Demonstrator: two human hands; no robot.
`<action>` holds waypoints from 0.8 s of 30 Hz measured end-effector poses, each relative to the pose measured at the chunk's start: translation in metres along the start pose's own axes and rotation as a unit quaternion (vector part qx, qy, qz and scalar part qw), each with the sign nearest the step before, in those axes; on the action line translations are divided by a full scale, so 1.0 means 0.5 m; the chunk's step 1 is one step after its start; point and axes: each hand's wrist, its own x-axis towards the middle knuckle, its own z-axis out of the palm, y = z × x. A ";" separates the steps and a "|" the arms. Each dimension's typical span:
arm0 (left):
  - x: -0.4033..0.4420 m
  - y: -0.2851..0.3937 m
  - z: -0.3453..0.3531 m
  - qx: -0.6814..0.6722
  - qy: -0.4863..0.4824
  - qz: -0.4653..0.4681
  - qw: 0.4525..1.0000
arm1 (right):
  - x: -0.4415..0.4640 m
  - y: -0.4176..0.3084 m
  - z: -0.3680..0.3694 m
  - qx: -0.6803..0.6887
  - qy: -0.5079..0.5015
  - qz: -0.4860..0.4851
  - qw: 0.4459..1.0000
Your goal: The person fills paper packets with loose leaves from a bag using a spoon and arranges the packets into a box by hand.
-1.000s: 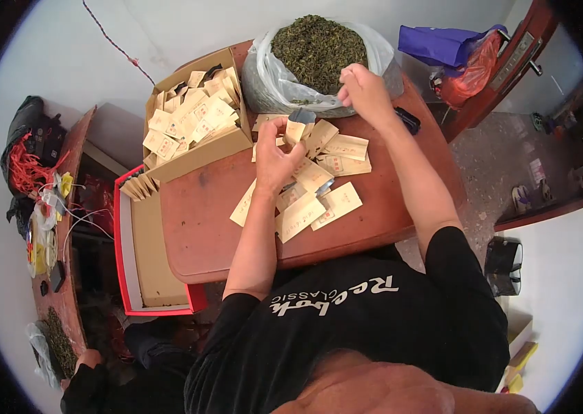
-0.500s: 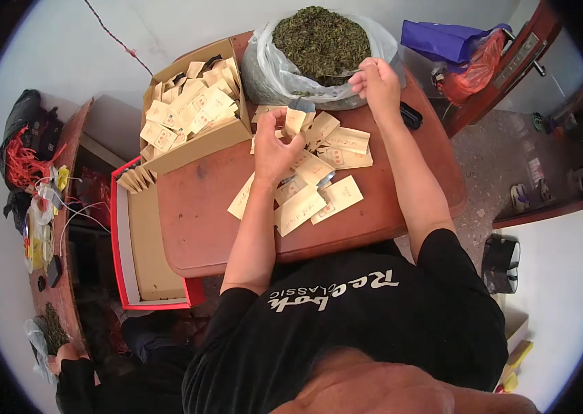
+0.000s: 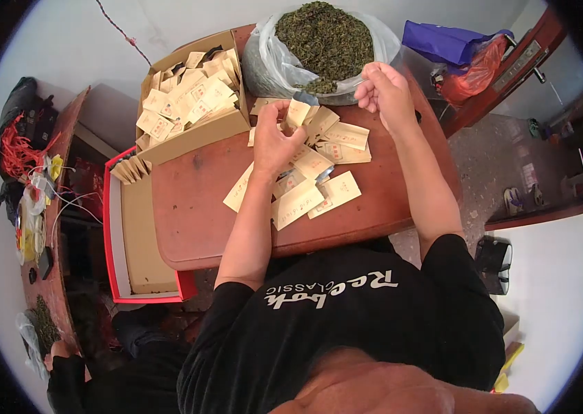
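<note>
My left hand (image 3: 280, 141) is closed around a small tan paper pouch (image 3: 298, 112), held upright with its silvery mouth open at the top. My right hand (image 3: 385, 95), fingers curled, grips what looks like a scoop, its handle mostly hidden. A small heap of dark dried tea leaves (image 3: 322, 85) rides on it, just above and right of the pouch's mouth. Behind stands a clear plastic bag (image 3: 264, 69) full of the same leaves. Under and around my left hand, several flat printed pouches (image 3: 336, 193) lie scattered and overlapping on the table.
On the reddish-brown table (image 3: 195, 221), a cardboard box (image 3: 202, 134) holds many pouches. Lower left is a red-edged tray (image 3: 153, 255) with several pouches at its far end. Purple and red bags (image 3: 443, 45) hang at right. Another person's hand (image 3: 59, 350) shows at lower left.
My right hand has shifted slightly right and down. The scoop's leaves have come out from the bag's edge toward the pouch. My left hand still holds the pouch in nearly the same place.
</note>
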 end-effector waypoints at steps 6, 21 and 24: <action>0.000 0.002 -0.001 0.015 0.001 -0.001 1.000 | -0.004 -0.010 0.015 -0.042 -0.028 0.004 0.999; -0.002 0.013 -0.004 0.044 -0.013 0.019 0.999 | 0.003 -0.080 0.078 -0.457 -0.134 -0.210 0.854; -0.002 0.018 -0.007 0.036 -0.018 0.001 0.999 | -0.008 -0.079 0.103 -0.574 -0.159 -0.324 0.735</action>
